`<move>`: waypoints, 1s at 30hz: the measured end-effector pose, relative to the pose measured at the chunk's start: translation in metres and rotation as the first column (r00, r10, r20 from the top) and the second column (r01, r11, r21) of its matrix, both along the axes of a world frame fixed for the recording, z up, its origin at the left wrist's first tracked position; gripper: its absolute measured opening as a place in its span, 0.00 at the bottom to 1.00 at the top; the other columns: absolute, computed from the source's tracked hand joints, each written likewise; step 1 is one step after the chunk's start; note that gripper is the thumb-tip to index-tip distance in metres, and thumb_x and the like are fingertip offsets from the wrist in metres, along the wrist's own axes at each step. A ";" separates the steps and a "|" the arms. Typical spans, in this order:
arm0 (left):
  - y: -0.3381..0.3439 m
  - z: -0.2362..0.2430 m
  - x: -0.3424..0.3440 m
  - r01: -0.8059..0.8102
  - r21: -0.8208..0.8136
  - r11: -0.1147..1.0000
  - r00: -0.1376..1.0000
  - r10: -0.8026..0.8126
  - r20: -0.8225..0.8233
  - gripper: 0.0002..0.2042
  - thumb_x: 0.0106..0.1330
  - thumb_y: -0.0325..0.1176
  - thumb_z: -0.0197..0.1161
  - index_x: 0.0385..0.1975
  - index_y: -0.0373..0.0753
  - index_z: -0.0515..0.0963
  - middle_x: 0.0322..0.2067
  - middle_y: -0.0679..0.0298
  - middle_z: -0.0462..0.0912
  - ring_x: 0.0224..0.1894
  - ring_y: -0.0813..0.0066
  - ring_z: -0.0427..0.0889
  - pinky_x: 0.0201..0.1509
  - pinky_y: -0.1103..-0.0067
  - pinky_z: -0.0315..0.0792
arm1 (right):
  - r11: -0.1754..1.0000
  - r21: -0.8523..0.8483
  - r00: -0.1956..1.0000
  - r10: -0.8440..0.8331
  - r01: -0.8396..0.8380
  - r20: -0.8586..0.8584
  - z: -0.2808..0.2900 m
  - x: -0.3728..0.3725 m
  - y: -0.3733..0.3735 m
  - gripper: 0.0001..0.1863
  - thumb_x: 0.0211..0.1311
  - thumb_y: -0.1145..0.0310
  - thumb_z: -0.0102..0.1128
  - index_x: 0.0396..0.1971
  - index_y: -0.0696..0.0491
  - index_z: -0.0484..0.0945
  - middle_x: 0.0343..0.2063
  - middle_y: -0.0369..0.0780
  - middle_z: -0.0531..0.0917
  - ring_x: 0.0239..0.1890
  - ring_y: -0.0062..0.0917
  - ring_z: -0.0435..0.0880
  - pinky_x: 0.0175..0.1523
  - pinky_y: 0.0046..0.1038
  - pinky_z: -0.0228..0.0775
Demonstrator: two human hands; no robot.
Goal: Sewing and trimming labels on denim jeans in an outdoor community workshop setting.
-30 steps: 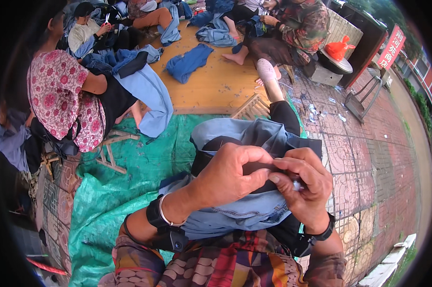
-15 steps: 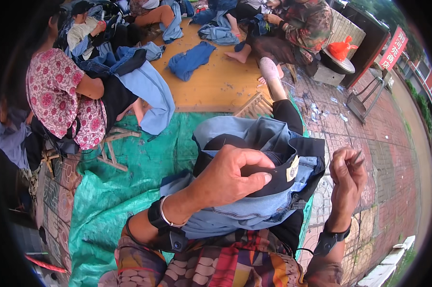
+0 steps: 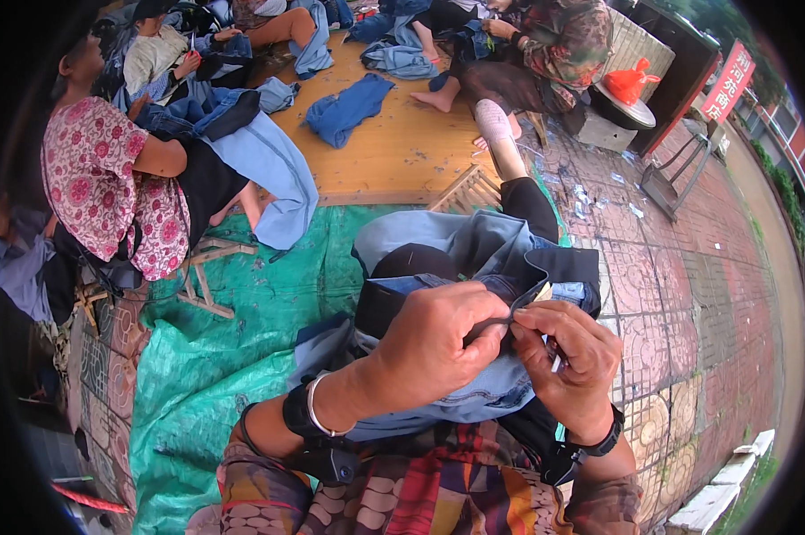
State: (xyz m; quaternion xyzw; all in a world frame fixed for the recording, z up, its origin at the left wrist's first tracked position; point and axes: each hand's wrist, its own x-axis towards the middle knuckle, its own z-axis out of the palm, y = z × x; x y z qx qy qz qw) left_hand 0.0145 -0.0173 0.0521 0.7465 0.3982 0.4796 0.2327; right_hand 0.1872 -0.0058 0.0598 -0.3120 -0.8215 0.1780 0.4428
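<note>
A pair of light-blue jeans (image 3: 487,234) with a dark inner lining lies bunched across my lap. My left hand (image 3: 434,339) is closed, thumb and forefinger pinching the dark waistband edge (image 3: 534,283). Right beside it, my right hand (image 3: 574,361) is closed too, its fingertips meeting the same edge against the left fingertips. A sliver of a small metal tool (image 3: 557,364) glints within the right hand's curled fingers; most of it is hidden. Behind the right fingers, a pale label on the waistband is largely covered.
Green sheeting (image 3: 233,357) spreads under and left of me. Ahead is a yellow board (image 3: 376,169) bearing a blue denim piece (image 3: 349,109). Several people sit around it with denim. A wooden stool (image 3: 208,276) stands at left; paving (image 3: 688,321) lies to the right.
My right hand has come down and left from its raised place to meet my left hand at the waistband. The left hand has moved slightly and now pinches the cloth edge.
</note>
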 end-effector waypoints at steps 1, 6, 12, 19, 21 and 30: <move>-0.001 0.000 0.001 -0.020 -0.002 1.000 1.000 0.020 0.001 0.06 0.49 0.22 0.60 0.27 0.32 0.74 0.23 0.54 0.75 0.26 0.53 0.76 0.27 0.71 0.69 | 1.000 -0.001 1.000 0.001 -0.001 0.000 0.000 -0.002 0.000 0.17 0.33 0.86 0.60 0.31 0.59 0.76 0.24 0.41 0.78 0.24 0.31 0.79 0.28 0.24 0.70; -0.001 -0.001 0.004 -0.009 -0.019 1.000 1.000 0.009 0.015 0.05 0.49 0.21 0.60 0.27 0.32 0.74 0.23 0.54 0.75 0.26 0.54 0.76 0.27 0.72 0.69 | 0.999 -0.017 0.997 -0.032 0.031 -0.064 -0.004 -0.007 0.006 0.12 0.34 0.86 0.56 0.23 0.57 0.72 0.19 0.39 0.74 0.19 0.26 0.74 0.25 0.23 0.66; -0.004 -0.001 -0.002 0.014 -0.084 0.996 0.997 -0.008 0.080 0.07 0.48 0.22 0.65 0.28 0.32 0.77 0.24 0.56 0.78 0.26 0.64 0.79 0.31 0.77 0.72 | 0.908 -0.419 0.910 -0.164 -0.011 -0.381 -0.007 0.008 0.009 0.06 0.46 0.84 0.56 0.22 0.57 0.73 0.20 0.32 0.76 0.21 0.13 0.70 0.25 0.15 0.61; -0.003 -0.001 0.000 0.022 -0.054 0.998 0.997 -0.018 0.069 0.08 0.48 0.22 0.66 0.28 0.32 0.76 0.25 0.55 0.78 0.27 0.63 0.79 0.31 0.77 0.72 | 0.992 -0.127 0.997 -0.016 0.006 -0.079 0.002 0.004 -0.002 0.09 0.42 0.85 0.60 0.27 0.59 0.76 0.24 0.41 0.80 0.25 0.27 0.80 0.29 0.22 0.70; -0.003 -0.002 0.001 0.008 -0.027 1.000 0.999 -0.007 0.045 0.08 0.48 0.22 0.66 0.29 0.33 0.76 0.25 0.55 0.78 0.26 0.63 0.79 0.31 0.77 0.72 | 0.990 -0.138 0.997 -0.010 0.000 -0.072 0.000 0.003 -0.001 0.11 0.40 0.86 0.59 0.28 0.59 0.76 0.24 0.41 0.80 0.26 0.28 0.80 0.29 0.23 0.71; -0.003 -0.005 0.003 -0.005 -0.018 1.000 1.000 0.005 0.013 0.08 0.47 0.22 0.66 0.28 0.32 0.76 0.24 0.55 0.78 0.25 0.63 0.79 0.29 0.77 0.71 | 0.997 -0.047 0.997 -0.063 0.061 -0.040 -0.004 -0.006 0.004 0.10 0.35 0.85 0.57 0.20 0.57 0.70 0.18 0.37 0.74 0.19 0.25 0.74 0.23 0.21 0.64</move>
